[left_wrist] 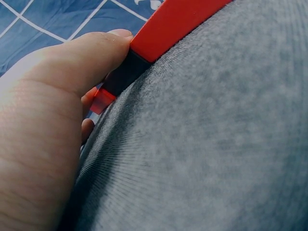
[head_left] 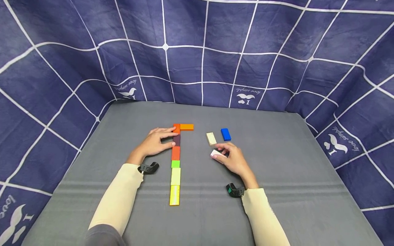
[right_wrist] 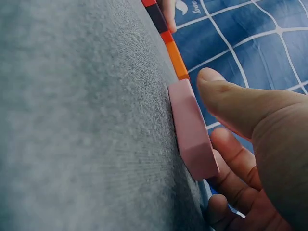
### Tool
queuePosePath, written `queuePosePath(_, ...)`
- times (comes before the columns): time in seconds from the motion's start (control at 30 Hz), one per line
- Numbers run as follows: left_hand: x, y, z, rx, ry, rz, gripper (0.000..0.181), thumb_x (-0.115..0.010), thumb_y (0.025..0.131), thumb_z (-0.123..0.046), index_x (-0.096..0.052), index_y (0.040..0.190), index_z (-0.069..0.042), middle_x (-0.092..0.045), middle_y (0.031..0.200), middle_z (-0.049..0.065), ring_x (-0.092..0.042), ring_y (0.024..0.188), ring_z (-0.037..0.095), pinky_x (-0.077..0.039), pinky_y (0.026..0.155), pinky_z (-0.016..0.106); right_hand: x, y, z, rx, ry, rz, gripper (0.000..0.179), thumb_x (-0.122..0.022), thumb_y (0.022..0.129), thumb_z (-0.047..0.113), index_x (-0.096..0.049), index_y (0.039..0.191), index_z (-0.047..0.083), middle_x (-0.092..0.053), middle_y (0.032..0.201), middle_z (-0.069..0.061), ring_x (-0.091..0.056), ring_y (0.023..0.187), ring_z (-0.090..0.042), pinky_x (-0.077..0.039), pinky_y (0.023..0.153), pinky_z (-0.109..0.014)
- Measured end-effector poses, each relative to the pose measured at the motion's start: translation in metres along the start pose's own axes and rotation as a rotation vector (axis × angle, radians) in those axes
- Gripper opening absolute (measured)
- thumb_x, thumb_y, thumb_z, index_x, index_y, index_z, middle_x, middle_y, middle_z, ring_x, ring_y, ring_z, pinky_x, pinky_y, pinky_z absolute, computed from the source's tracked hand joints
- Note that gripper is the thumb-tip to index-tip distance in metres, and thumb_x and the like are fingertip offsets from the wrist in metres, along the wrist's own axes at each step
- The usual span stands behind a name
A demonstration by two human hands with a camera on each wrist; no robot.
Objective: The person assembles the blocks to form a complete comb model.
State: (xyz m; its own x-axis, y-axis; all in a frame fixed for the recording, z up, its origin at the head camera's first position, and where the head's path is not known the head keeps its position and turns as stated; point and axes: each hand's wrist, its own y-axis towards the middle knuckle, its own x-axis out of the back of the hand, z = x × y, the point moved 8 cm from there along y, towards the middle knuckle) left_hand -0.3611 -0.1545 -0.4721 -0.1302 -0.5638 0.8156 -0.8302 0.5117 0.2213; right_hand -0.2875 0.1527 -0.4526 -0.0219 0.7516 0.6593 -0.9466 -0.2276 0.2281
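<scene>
My left hand (head_left: 157,140) lies at the far end of a row of flat, domino-shaped blocks, fingers fairly straight. Its fingertips touch the orange-red block (head_left: 176,128) and the dark block (head_left: 176,140); in the left wrist view the thumb is against the row's side by the dark block (left_wrist: 126,72). My right hand (head_left: 234,160) is around a pale pink block (right_wrist: 192,130) lying on the grey cloth, which looks nearly white from the head. In the right wrist view the thumb stands apart from it, and the other fingers are close beside its near end.
Nearer in the row come a red block (head_left: 175,153), a green one (head_left: 175,164), a pale yellow one (head_left: 175,176) and a yellow one (head_left: 174,195). An orange block (head_left: 186,127) juts right from the far end. Cream (head_left: 211,138) and blue (head_left: 226,134) blocks lie beyond the right hand.
</scene>
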Motion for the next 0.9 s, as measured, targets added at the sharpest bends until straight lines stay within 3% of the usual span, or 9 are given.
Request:
queuePosePath(0.5,-0.002,0.001,0.002,-0.001,0.010,-0.002,0.050,-0.070,0.090,-0.053,-0.061,0.137,-0.039,-0.047,0.155,-0.013,-0.042,0.144,0.019,-0.014,0.122,0.056,0.004,-0.019,-0.010,-0.027,-0.080,-0.002,0.046,-0.092,0.072,0.023,-0.075,0.114,0.018,-0.068,0.099,0.001,-0.060,0.085,-0.011,-0.046,0.074,-0.026)
queuePosePath(0.9,0.000,0.001,-0.001,0.001,0.012,0.002,0.050,-0.071,0.090,-0.051,-0.062,0.137,-0.036,-0.049,0.154,-0.008,-0.043,0.144,0.022,-0.015,0.122,0.059,0.000,-0.018,-0.011,-0.013,-0.060,-0.026,0.036,-0.088,0.077,0.020,-0.076,0.111,0.019,-0.069,0.097,0.003,-0.059,0.082,-0.010,-0.045,0.071,-0.024)
